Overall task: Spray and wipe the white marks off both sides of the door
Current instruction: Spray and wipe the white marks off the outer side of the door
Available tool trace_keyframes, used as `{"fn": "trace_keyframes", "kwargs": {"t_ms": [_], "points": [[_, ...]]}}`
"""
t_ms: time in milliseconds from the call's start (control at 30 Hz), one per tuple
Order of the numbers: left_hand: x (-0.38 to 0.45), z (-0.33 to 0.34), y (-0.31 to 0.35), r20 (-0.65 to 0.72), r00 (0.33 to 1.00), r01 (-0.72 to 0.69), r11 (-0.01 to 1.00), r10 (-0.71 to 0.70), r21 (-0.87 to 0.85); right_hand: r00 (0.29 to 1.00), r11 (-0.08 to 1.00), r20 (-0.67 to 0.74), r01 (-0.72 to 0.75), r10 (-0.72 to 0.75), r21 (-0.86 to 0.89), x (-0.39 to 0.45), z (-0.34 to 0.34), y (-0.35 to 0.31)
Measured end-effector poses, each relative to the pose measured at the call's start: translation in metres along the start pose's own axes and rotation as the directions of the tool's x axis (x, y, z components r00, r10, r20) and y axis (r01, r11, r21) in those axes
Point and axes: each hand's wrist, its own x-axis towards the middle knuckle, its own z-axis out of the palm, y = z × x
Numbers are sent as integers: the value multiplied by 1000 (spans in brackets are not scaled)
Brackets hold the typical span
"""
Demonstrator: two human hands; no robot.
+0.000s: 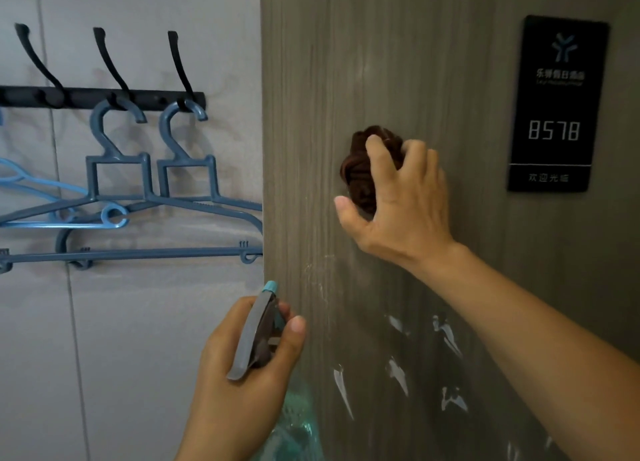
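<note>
The grey-brown wood-grain door (415,62) fills the right half of the view. My right hand (401,200) presses a bunched brown cloth (363,169) flat against it at mid height. Below that hand several white marks (398,370) streak the door, with fainter smears near its left edge. My left hand (242,363) grips a spray bottle (258,336) with a grey trigger head, a teal nozzle tip and a clear greenish body, held beside the door's left edge with the nozzle pointing up.
A black room-number plaque (557,103) reading 8578 is fixed on the door at upper right. On the pale wall to the left, a black hook rail (104,96) carries several blue plastic hangers (138,197) that reach to the door's edge.
</note>
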Motion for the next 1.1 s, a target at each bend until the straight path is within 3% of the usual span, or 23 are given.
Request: {"fn": "trace_keyframes", "kwargs": {"t_ms": [200,300,400,500,600,667,733,800,867,933,1033,1100], "points": [[2,3,-4,2,1000,9,1000,-9,2,986,984,-2,165,-165,66,-4,4,3],[4,7,1,4,1000,14,1000,-14,-3,996,985,-85,38,-24,171,12,0,11],[7,9,5,-7,1000,8,1000,-8,-9,987,988,-137,-65,85,143,11,7,3],[8,9,11,-29,1000,-7,1000,7,1,977,972,-77,208,-200,113,-39,22,-25],[4,6,17,-48,999,-18,1000,19,7,848,837,36,514,-529,188,-92,28,-37],[0,4,20,-60,998,-21,1000,22,21,792,784,90,571,-604,244,-96,24,-33],[-2,2,23,-67,998,-16,999,18,34,868,839,27,471,-496,273,-74,18,-24],[-3,0,25,-62,998,-17,999,20,45,964,916,-91,266,-250,301,-37,10,-9],[-2,-3,26,-71,997,-22,998,26,56,986,952,-151,112,-71,286,-4,6,8],[-2,-5,25,-73,997,-33,998,37,60,984,974,-176,75,-37,214,1,12,9],[-3,-7,24,-81,996,-38,998,42,49,956,948,-157,272,-247,168,-47,29,-16],[-5,-6,25,-94,995,-33,998,37,44,879,855,-68,476,-473,206,-90,35,-34]]}}
